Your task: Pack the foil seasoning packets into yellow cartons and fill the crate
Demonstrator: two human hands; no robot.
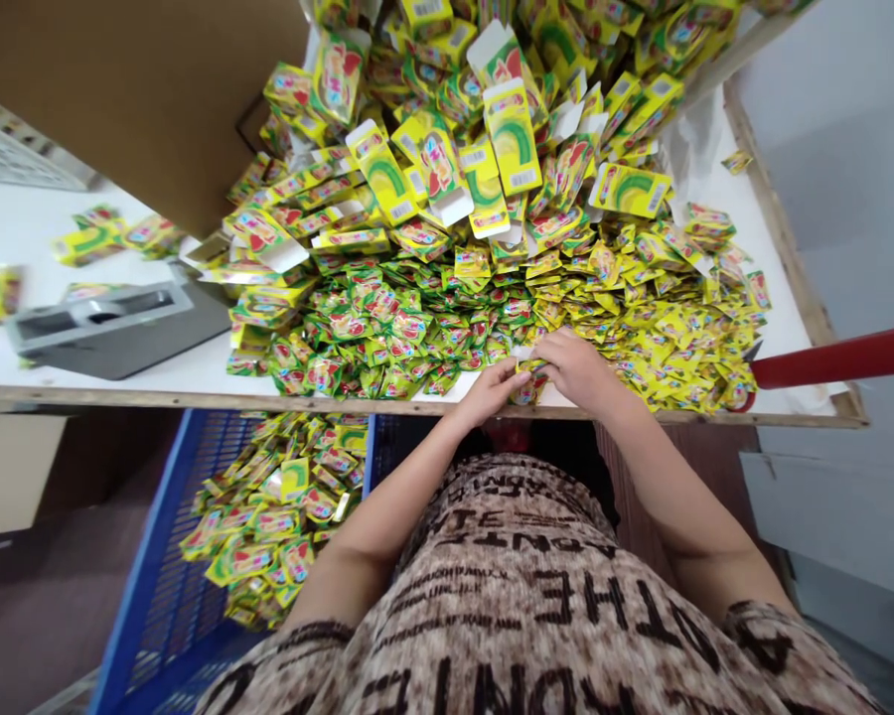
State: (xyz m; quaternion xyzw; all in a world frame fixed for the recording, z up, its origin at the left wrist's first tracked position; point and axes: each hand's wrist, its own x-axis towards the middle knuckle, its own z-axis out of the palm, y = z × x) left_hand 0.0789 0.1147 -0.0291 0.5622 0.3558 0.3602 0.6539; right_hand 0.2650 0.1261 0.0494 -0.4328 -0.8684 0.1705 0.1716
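Both my hands meet at the near edge of a white table (156, 372). My left hand (492, 389) and my right hand (577, 365) have their fingers closed on a small stack of yellow-green sachets (528, 382) held between them. Right behind the hands spreads a wide heap of the same sachets (492, 318). Farther back lies a pile of yellow flat cartons (484, 149) with white flaps.
A grey tape dispenser (115, 323) sits at the left on the table. A brown cardboard box (149, 94) looms at the upper left. A blue crate (156, 586) with filled packs stands below the table edge. A red bar (838, 357) juts in from the right.
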